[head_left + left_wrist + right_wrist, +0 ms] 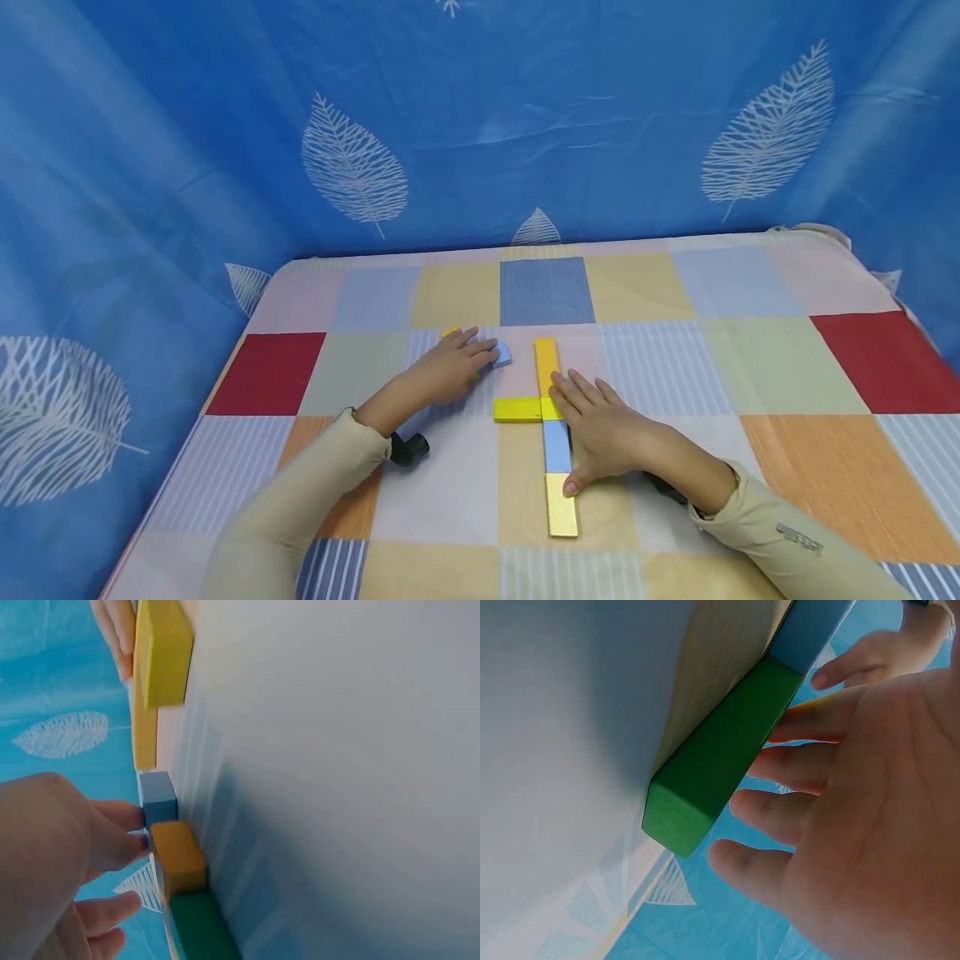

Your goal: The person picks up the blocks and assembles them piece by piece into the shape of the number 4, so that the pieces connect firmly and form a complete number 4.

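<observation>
My left hand (450,367) reaches over a small cluster of blocks, its fingers extended at a blue block (501,355). In the left wrist view its fingertips are right at the blue block (158,799), beside an orange block (178,859) and a green block (201,928). My right hand (611,429) spreads along a column of blocks: orange (547,367), yellow, blue (557,446) and pale yellow (561,512). Its thumb lies at the pale yellow block. From the right wrist, straight fingers line a long green block (724,757), hidden under the hand from above.
A yellow block (517,409) sticks out leftward from the column. Another yellow piece (450,331) peeks out behind my left hand. The patchwork cloth (435,500) covers the table, and a blue curtain (480,125) with white leaves hangs behind it.
</observation>
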Demonstrator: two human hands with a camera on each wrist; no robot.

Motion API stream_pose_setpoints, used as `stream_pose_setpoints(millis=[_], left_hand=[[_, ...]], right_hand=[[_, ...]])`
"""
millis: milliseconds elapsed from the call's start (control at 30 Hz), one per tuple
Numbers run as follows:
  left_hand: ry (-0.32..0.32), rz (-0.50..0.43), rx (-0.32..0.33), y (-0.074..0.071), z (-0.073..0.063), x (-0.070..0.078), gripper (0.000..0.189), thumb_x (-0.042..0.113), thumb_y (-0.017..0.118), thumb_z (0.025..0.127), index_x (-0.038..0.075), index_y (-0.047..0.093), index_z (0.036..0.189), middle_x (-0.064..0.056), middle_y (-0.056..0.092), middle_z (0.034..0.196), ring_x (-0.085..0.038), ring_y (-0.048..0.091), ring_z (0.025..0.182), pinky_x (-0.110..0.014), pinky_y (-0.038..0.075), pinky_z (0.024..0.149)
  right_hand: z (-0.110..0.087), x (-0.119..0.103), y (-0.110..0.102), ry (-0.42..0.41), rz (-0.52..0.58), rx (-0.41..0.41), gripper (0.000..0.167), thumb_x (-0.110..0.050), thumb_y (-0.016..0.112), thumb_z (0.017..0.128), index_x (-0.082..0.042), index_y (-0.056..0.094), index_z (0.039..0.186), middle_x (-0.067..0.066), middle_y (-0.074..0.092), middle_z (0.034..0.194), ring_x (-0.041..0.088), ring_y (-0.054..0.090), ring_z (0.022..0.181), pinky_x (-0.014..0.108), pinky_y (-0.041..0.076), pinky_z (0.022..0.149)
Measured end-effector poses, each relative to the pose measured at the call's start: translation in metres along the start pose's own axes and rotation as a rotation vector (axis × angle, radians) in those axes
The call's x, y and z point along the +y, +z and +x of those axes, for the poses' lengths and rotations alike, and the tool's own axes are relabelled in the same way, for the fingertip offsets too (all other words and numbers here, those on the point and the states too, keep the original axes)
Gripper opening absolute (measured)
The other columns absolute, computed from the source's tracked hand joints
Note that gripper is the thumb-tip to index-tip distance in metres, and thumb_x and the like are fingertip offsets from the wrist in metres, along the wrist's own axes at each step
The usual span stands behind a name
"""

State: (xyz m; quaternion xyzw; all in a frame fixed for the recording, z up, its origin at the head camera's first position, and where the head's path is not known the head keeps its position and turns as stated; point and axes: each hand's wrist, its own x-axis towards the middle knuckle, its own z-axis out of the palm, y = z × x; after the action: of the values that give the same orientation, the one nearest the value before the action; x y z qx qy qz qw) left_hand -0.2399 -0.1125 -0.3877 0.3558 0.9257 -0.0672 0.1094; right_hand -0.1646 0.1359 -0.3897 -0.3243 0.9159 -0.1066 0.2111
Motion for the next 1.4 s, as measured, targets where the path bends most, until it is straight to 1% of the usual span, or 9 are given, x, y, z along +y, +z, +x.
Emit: stream_pose_setpoints(millis=[133,233,433,567,700,867,967,1067,1400], left_hand=[[-0.028,-0.016,0.046,0.006,-0.015,0.006,0.043,0.009,0.045,0.094,0.013,0.043,0.137,-0.003,0.039,0.144,-0.028,0.026,0.137,-0.043,0.019,0.112],[-0.042,-0.004,0.093,0.011,-0.025,0.009,0.041,0.01,0.045,0.094,0.012,0.046,0.134,-0.003,0.042,0.141,-0.027,0.029,0.136,-0.043,0.021,0.111],[-0.01,-0.006,0.243,0.02,-0.042,0.014,0.034,0.021,0.052,0.092,0.01,0.057,0.123,-0.006,0.054,0.13,-0.029,0.039,0.13,-0.045,0.028,0.108],[0.023,0.011,0.335,0.023,-0.046,0.015,0.028,0.025,0.061,0.087,0.011,0.064,0.111,-0.004,0.062,0.119,-0.027,0.045,0.125,-0.044,0.031,0.106],[0.06,0.018,0.437,0.026,-0.046,0.014,0.024,0.029,0.068,0.081,0.012,0.066,0.098,-0.002,0.067,0.105,-0.025,0.051,0.118,-0.042,0.035,0.104],[0.082,0.025,0.515,0.028,-0.045,0.014,0.021,0.028,0.075,0.075,0.013,0.066,0.088,0.0,0.069,0.094,-0.023,0.056,0.108,-0.038,0.039,0.098],[0.087,0.007,0.542,0.029,-0.046,0.015,0.02,0.026,0.076,0.074,0.014,0.067,0.088,0.002,0.069,0.091,-0.021,0.057,0.103,-0.037,0.041,0.095],[0.092,-0.026,0.548,0.03,-0.048,0.016,0.021,0.027,0.075,0.074,0.015,0.068,0.09,0.002,0.069,0.092,-0.02,0.057,0.101,-0.036,0.042,0.093],[0.104,-0.123,0.472,0.027,-0.048,0.018,0.024,0.023,0.073,0.077,0.013,0.068,0.098,0.002,0.068,0.098,-0.021,0.056,0.104,-0.034,0.043,0.093]], right_hand=[[0.001,0.0,0.0,-0.007,0.013,0.002,0.124,-0.069,0.067,0.057,0.004,0.015,0.144,0.02,0.003,0.152,0.04,0.0,0.139,0.059,0.007,0.108],[0.001,-0.001,-0.001,-0.008,0.009,0.0,0.124,-0.068,0.067,0.057,0.004,0.015,0.144,0.02,0.002,0.152,0.04,0.0,0.139,0.059,0.007,0.108],[0.001,-0.001,-0.002,-0.004,-0.004,-0.004,0.125,-0.069,0.066,0.057,0.005,0.015,0.143,0.02,0.003,0.152,0.04,0.001,0.139,0.06,0.008,0.107],[0.0,-0.001,-0.003,-0.007,-0.002,0.0,0.124,-0.069,0.066,0.057,0.005,0.015,0.143,0.021,0.004,0.152,0.041,0.002,0.139,0.06,0.008,0.107],[0.0,0.0,-0.004,-0.003,-0.007,0.001,0.125,-0.07,0.066,0.057,0.005,0.015,0.143,0.021,0.004,0.152,0.041,0.002,0.139,0.06,0.009,0.107],[0.001,0.0,-0.002,-0.006,-0.005,0.001,0.125,-0.07,0.065,0.057,0.005,0.015,0.143,0.021,0.004,0.152,0.041,0.002,0.139,0.06,0.009,0.107],[0.001,-0.001,-0.002,-0.008,-0.012,0.001,0.125,-0.07,0.065,0.057,0.005,0.016,0.143,0.021,0.005,0.152,0.04,0.003,0.139,0.06,0.009,0.107],[0.001,-0.001,-0.001,-0.008,-0.015,-0.001,0.125,-0.071,0.064,0.056,0.005,0.016,0.143,0.02,0.005,0.152,0.04,0.003,0.139,0.06,0.009,0.107],[0.0,-0.001,-0.002,-0.011,0.004,0.003,0.125,-0.071,0.065,0.057,0.005,0.015,0.143,0.021,0.004,0.152,0.041,0.002,0.139,0.06,0.009,0.107]])
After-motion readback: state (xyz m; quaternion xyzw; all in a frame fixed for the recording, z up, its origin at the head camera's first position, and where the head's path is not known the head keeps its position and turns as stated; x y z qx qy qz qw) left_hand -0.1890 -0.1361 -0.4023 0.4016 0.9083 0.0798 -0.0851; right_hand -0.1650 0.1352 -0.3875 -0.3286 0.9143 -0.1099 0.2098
